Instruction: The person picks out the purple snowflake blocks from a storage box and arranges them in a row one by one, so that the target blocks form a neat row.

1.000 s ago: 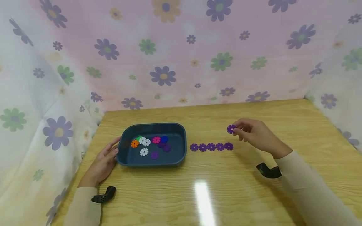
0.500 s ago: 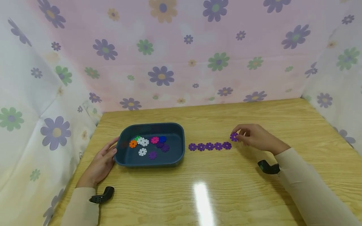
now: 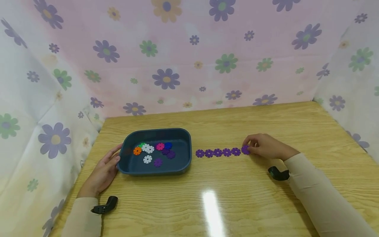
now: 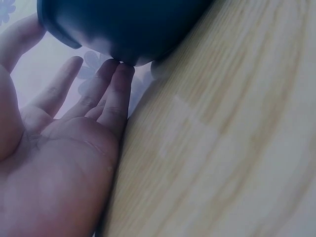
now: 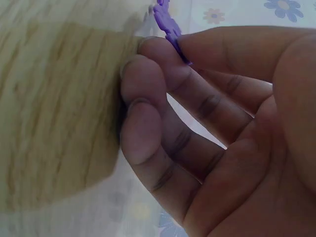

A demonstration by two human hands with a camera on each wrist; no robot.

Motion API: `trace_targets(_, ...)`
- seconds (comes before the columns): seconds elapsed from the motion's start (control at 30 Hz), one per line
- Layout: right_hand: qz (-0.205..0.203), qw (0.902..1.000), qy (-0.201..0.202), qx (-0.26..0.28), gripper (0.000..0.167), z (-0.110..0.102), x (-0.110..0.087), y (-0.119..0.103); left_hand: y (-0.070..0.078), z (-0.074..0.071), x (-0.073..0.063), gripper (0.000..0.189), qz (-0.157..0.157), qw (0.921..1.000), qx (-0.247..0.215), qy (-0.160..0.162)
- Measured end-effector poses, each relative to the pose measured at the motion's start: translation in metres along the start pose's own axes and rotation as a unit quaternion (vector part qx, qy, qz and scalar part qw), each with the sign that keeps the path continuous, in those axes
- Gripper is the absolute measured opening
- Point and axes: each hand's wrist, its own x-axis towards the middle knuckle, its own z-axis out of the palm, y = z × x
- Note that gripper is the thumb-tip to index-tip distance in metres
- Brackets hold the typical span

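My right hand (image 3: 263, 145) pinches a purple snowflake disc (image 3: 245, 150) between thumb and index finger, low at the table. In the right wrist view the disc (image 5: 167, 20) is seen tilted, and the other fingertips lie against the wood. Left of it, several purple snowflake discs (image 3: 218, 152) lie flat in a row, a small gap from the held one. My left hand (image 3: 103, 172) rests at the left end of a dark blue tray (image 3: 181, 162), thumb at the rim. In the left wrist view, extended fingertips touch the tray's outer wall (image 4: 123, 29).
Inside the tray lie loose discs: orange (image 3: 137, 151), pink (image 3: 160, 146), blue (image 3: 168, 145), green (image 3: 141, 144), several white (image 3: 147, 159) and several purple (image 3: 158, 162). A flower-patterned cloth (image 3: 177, 95) encloses the wooden table (image 3: 165, 204) at the back and sides.
My right hand has lowered the purple disc from above the row to the table level at the row's right end. The left hand stays at the tray. The whole view has shifted slightly.
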Motion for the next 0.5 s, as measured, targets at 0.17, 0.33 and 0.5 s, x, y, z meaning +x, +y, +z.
trace_targets(0.17,-0.001,0.9999,-0.007,0.010,0.017,0.0010,0.0008,0.0010,0.0008,-0.0002,0.0002,0.051,-0.003,1.0000,0.003,0.004)
trace_targets(0.33,0.000,1.0000,-0.001,-0.004,0.016,0.0027,0.0025,0.0014,0.0010,-0.0003,0.0006,0.052,-0.006,1.0000,0.001,0.005)
trace_targets(0.5,0.002,0.9998,0.000,-0.020,0.016,0.0056,0.0026,0.0024,0.0001,-0.0003,0.0004,0.051,-0.004,1.0000,0.001,0.003)
